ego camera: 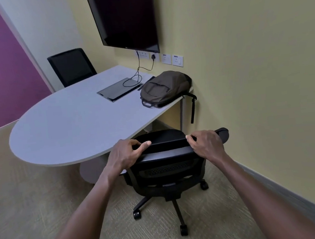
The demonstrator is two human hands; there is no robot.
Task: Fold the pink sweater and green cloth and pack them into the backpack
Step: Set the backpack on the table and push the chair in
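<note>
Both hands on the top edge of the near office chair (163, 157): left hand (124, 153) curled over the back's left end with thumb laid along the top, right hand (205, 145) gripping the right end the same way. Backpack (166, 88) lying flat on the far right corner of the bench (68, 127), close to the yellow wall, one strap dangling over the bench's right edge. No pink sweater or green cloth anywhere in view, so no folding under way; by the look of it, a preparatory step only, shifting the chair to clear a way to the bench. Next move probably calls for rolling the chair aside or back, then finding the two garments, which must lie somewhere out of sight. Broad bare bench surface left of the backpack, good room for folding; recessed cable hatch (119, 89) with a cord running up to the wall sockets just left of the backpack, worth avoiding. Tight gap on the right between chair and wall; open carpet to the near left, the easier side for the chair. Second chair (71, 67) at the far side, well apart. Dark screen (125, 17) on the wall above.
</note>
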